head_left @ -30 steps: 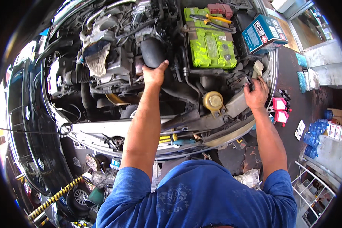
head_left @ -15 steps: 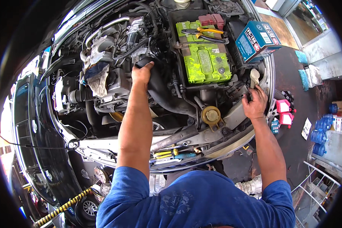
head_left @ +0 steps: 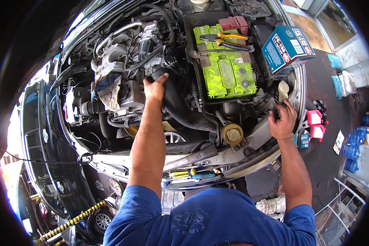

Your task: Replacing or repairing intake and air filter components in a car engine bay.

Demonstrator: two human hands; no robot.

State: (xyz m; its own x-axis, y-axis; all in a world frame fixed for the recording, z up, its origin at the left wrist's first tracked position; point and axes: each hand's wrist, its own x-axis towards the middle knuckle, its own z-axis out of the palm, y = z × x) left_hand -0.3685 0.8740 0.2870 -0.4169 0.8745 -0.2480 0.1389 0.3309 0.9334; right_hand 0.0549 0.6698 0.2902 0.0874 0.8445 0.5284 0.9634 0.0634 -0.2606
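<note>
My left hand (head_left: 155, 89) is wrapped round the upper end of a thick black hose (head_left: 180, 108) in the engine bay. The hose curves down toward the front of the car. My right hand (head_left: 283, 123) rests with its fingers apart on the metal front panel (head_left: 256, 133), just below a pale filler neck (head_left: 283, 88). Between my hands sits a bright green battery (head_left: 229, 78), held by a metal bar. Pliers (head_left: 223, 37) with yellow-and-black handles lie across its top. A yellowed round cap (head_left: 233, 135) shows near the front panel.
A blue box (head_left: 281, 51) stands on the right side of the bay. A crumpled rag (head_left: 110, 96) lies on the engine. Screwdrivers (head_left: 188, 174) lie along the front edge. Red bottles (head_left: 315, 125) stand on the floor at right. A dark vehicle (head_left: 45, 139) is at left.
The view has shifted slightly, so the engine bay appears a little farther right and lower. Both hands keep their places on the hose and the front panel.
</note>
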